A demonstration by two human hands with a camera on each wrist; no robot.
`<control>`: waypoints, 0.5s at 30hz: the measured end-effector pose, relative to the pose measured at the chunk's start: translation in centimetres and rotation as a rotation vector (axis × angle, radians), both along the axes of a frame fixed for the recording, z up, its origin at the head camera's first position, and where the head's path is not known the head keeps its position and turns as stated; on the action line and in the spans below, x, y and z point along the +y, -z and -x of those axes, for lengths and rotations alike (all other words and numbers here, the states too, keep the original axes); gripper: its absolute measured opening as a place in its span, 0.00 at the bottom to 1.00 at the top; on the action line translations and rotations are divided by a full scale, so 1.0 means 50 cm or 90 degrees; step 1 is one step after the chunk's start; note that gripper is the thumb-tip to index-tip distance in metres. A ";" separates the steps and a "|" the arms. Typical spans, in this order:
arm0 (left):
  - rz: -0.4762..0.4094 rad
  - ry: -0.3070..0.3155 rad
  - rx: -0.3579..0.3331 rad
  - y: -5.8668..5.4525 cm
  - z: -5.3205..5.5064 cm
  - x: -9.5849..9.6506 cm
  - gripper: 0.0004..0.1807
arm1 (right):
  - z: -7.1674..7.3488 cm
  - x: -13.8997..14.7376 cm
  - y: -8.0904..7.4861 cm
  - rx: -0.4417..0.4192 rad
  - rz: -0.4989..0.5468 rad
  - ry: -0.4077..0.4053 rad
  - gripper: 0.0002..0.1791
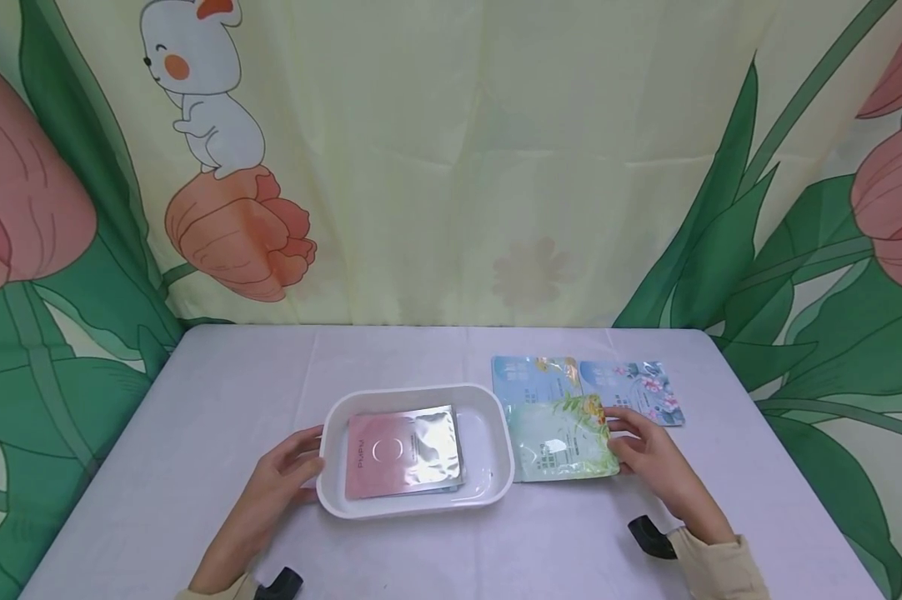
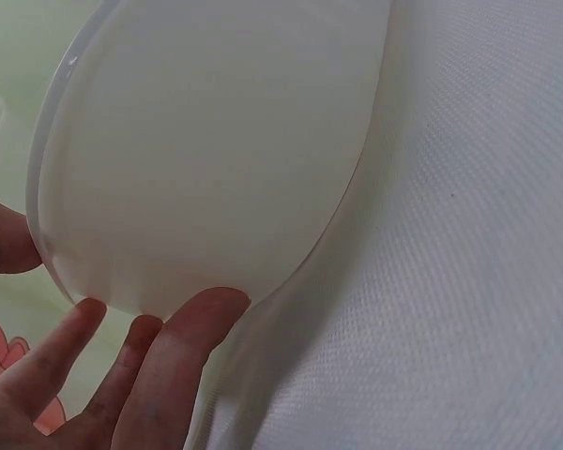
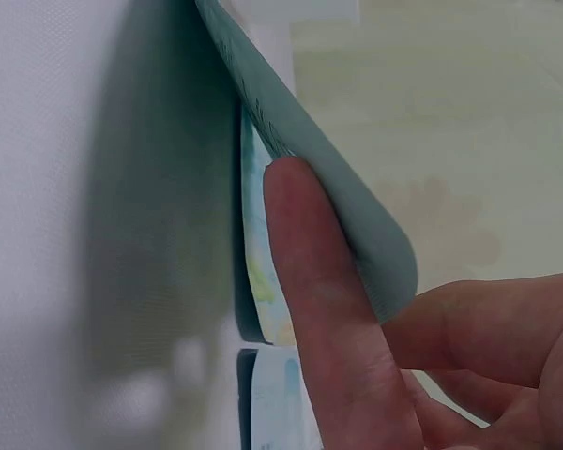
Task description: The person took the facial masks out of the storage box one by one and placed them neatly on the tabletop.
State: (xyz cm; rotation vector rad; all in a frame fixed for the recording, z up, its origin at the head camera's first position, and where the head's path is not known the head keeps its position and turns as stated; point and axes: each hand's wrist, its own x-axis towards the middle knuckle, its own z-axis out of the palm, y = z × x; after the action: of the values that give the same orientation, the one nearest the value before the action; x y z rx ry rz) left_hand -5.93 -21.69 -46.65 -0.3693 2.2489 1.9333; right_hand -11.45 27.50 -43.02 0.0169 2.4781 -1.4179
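A white tray [image 1: 488,493] holds a pink and silver sachet [image 1: 391,454], with a blue edge of another packet showing under it. At the tray's left end, my left hand [image 1: 282,467] holds it, fingertips against the outer wall and rim in the left wrist view. My right hand [image 1: 657,458] pinches the right edge of a green floral sachet [image 1: 552,442]. That sachet is lifted and tilted in the right wrist view, its plain green back [image 3: 310,169] between finger and thumb. It overlaps a blue sachet [image 1: 529,375] with yellow flowers in the head view.
Another blue sachet [image 1: 631,387] with pink flowers lies at the back right. A white cloth [image 1: 226,400] covers the table. Behind it hangs a curtain [image 1: 436,167] printed with tulips and a rabbit. Black straps [image 1: 652,537] show at both sleeves.
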 end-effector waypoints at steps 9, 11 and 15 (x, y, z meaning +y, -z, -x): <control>0.001 0.002 0.001 -0.001 -0.001 0.001 0.30 | 0.004 -0.009 0.017 -0.034 -0.002 -0.001 0.30; -0.002 0.005 0.004 -0.002 -0.001 0.000 0.30 | 0.004 -0.011 0.022 -0.039 -0.008 -0.003 0.31; -0.010 0.006 0.006 -0.002 -0.002 -0.001 0.30 | 0.002 -0.013 0.031 -0.040 -0.026 -0.012 0.29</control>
State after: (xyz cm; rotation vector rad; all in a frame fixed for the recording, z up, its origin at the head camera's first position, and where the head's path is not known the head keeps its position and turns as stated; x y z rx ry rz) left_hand -5.85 -21.76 -46.57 -0.3474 2.2369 1.9506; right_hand -11.55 26.87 -44.58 0.0450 2.4494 -1.3377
